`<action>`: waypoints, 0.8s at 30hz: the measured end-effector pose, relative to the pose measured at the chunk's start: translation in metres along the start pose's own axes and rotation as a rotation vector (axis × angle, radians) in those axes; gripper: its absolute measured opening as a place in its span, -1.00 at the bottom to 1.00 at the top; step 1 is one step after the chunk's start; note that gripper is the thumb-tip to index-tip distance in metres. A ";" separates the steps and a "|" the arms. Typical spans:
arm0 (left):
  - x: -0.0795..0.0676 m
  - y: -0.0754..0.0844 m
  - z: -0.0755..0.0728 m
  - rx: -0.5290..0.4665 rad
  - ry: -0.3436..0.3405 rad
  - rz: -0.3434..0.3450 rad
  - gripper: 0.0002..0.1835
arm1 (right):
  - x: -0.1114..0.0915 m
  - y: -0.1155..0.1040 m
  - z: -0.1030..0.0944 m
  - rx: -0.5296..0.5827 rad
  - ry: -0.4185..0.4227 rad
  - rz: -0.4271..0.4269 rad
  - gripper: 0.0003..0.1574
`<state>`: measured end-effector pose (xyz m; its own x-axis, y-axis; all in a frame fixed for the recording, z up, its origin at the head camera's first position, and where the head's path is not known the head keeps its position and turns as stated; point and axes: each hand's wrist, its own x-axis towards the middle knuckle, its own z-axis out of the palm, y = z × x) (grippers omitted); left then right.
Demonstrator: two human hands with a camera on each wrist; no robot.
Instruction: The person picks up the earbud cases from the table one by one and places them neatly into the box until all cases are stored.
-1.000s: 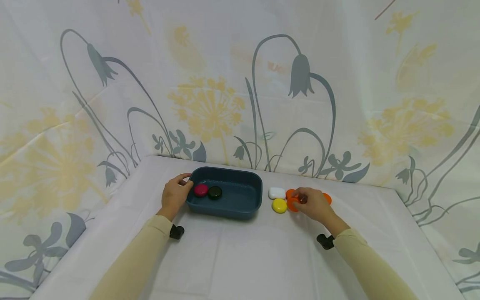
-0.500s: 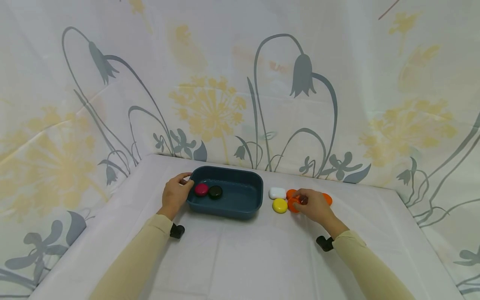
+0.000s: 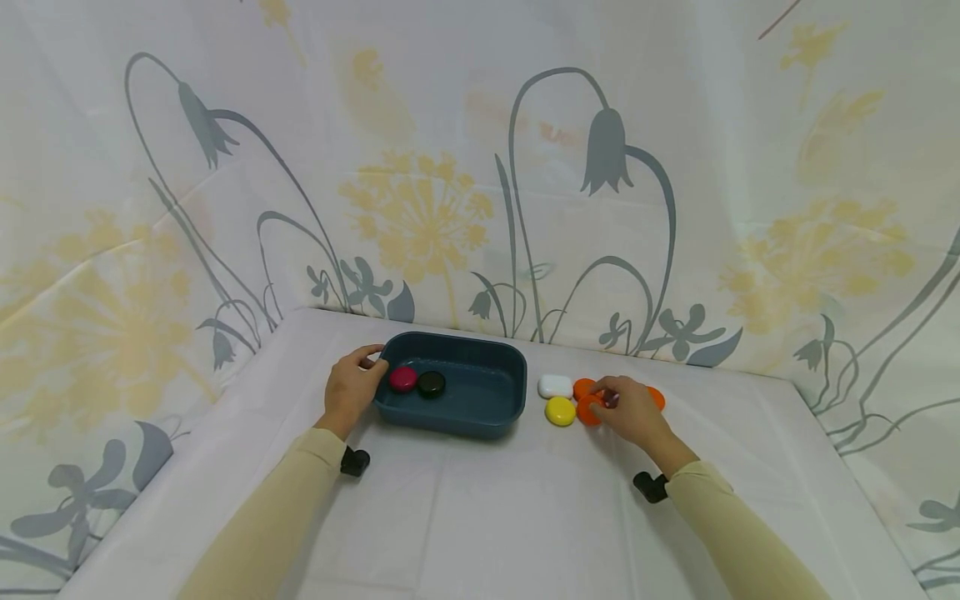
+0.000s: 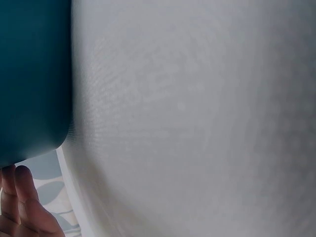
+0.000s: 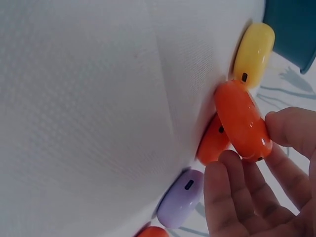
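Observation:
My left hand (image 3: 352, 387) grips the left end of a dark blue rectangular tray (image 3: 457, 429), thumb at the rim. In the left wrist view, its fingertips (image 4: 22, 173) meet the tray's outer wall. Inside the tray lie a crimson rounded case (image 3: 402, 379) and a black one (image 3: 431, 384). Right of the tray, my right hand (image 3: 633, 410) pinches a glossy orange earbud case (image 5: 242, 121) between thumb and fingers. That case is tilted, its lower end close to the cloth. Another orange case (image 5: 213, 143) and a purple case (image 5: 181, 197) stand just beyond it.
Between tray and right hand sit a white case (image 3: 555, 387) and a yellow case (image 3: 561, 411). One more orange case (image 3: 657, 398) shows behind the right hand. White cloth covers the table (image 3: 480, 517); a flower-printed curtain (image 3: 465, 167) rises along its back edge.
The head view has shifted very slightly. Both hands keep nearly the same places; a little more of the purple case shows beneath the right hand.

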<state>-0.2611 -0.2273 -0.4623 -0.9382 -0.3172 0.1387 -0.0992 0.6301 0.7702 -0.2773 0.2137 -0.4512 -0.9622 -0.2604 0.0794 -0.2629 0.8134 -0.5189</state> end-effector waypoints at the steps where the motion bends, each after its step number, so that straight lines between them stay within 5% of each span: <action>1: 0.000 0.000 0.000 0.000 0.001 0.001 -0.59 | 0.000 0.000 0.000 -0.002 0.002 0.003 -0.74; 14: 0.000 0.001 0.000 0.000 0.006 -0.001 -0.59 | 0.000 0.001 0.002 -0.032 -0.021 0.063 -0.73; 24: 0.000 0.001 0.000 -0.008 0.008 0.000 -0.59 | -0.002 -0.002 0.002 -0.042 -0.022 0.030 -0.79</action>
<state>-0.2611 -0.2265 -0.4613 -0.9356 -0.3229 0.1430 -0.0971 0.6246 0.7749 -0.2746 0.2114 -0.4524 -0.9681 -0.2466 0.0449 -0.2370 0.8422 -0.4842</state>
